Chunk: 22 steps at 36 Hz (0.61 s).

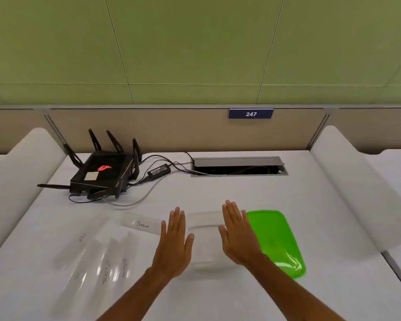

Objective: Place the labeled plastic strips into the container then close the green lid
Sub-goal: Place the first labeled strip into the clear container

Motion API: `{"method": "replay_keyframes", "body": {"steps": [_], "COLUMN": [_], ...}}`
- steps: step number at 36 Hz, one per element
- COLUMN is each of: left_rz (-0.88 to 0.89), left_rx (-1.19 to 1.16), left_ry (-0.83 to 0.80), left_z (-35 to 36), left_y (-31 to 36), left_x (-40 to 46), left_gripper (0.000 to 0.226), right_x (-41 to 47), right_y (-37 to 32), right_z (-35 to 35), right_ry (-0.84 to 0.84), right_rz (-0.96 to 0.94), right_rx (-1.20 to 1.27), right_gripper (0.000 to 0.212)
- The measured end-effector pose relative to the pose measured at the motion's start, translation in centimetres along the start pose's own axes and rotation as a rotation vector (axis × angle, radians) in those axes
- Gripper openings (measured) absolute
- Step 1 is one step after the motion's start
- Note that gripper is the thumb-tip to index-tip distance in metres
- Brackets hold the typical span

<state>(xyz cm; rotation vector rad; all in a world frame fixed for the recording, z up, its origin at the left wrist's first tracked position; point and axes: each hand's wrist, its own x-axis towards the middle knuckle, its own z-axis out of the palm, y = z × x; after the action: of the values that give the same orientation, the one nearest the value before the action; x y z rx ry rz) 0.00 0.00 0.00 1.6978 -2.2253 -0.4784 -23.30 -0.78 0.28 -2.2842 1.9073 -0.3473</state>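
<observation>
Clear container [205, 239] sits between flat, empty left hand [175, 242] and right hand [237, 237], green lid [276, 237] beside it.

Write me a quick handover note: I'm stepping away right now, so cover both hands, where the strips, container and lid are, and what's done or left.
Left hand: open, fingers straight, holding nothing.
Right hand: open, fingers straight, holding nothing.
Clear container: on the desk between the hands, uncovered; contents hard to make out.
Labeled strips: spread on the desk left of the container; one reads Penguin.
Green lid: lying flat, right of the container.
Done: nothing visible.
Left: put strips in, then fit the lid.
</observation>
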Motion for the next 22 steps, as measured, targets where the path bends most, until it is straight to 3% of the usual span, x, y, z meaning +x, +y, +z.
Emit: {"method": "replay_keyframes", "body": {"steps": [8,12,17,22], "left_rz": [-0.007,0.019,-0.041,-0.179], "left_rx": [0.010,-0.045,-0.279,-0.330], "left_ry": [-0.125,-0.151,0.006,0.269], "left_z": [2.6,2.5,-0.2,-4.3], "left_y": [-1.4,-2.1,-3.1,-6.3], "left_x": [-2.7,-2.8,-2.2,-0.3], "left_gripper": [0.068,0.070,0.065,0.033], "right_x": [-2.9,-2.8,-1.1,1.7], "right_y": [-1.4,-2.2,-3.8,-7.1], "right_z": [2.4,2.3,1.6,1.1], "right_ry": [-0.106,-0.055,0.185,0.305], "right_rz": [0.080,0.107,0.095,-0.001], "right_rx": [-0.120,-0.116,-0.021,0.054], "right_gripper": [0.065,0.062,0.050,0.037]}}
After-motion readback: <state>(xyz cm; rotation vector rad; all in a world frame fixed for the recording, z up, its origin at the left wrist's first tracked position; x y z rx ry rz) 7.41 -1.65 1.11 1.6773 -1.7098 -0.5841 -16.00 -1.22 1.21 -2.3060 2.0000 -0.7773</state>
